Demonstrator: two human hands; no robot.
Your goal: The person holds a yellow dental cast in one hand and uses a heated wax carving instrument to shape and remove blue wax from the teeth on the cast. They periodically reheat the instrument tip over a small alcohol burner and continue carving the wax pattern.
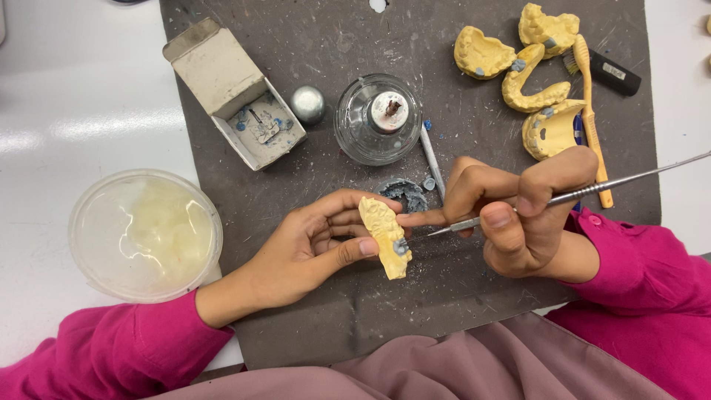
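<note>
My left hand [311,248] holds a yellow dental cast [385,235] between thumb and fingers, above the dark grey mat [333,311]. A small patch of blue-grey wax sits on the cast's right side. My right hand [518,215] grips a thin metal carving tool [592,191] like a pen. The tool's tip points left and nearly touches the wax patch. My right forefinger reaches to the cast's edge.
A glass spirit lamp [378,118] stands at the mat's centre, with its metal cap [307,104] beside it. An open cardboard box [244,96] lies at upper left. A lidded plastic tub [144,233] sits on the white table. Several more yellow casts [533,85], a brush [589,96] and wax scraps [404,192] lie nearby.
</note>
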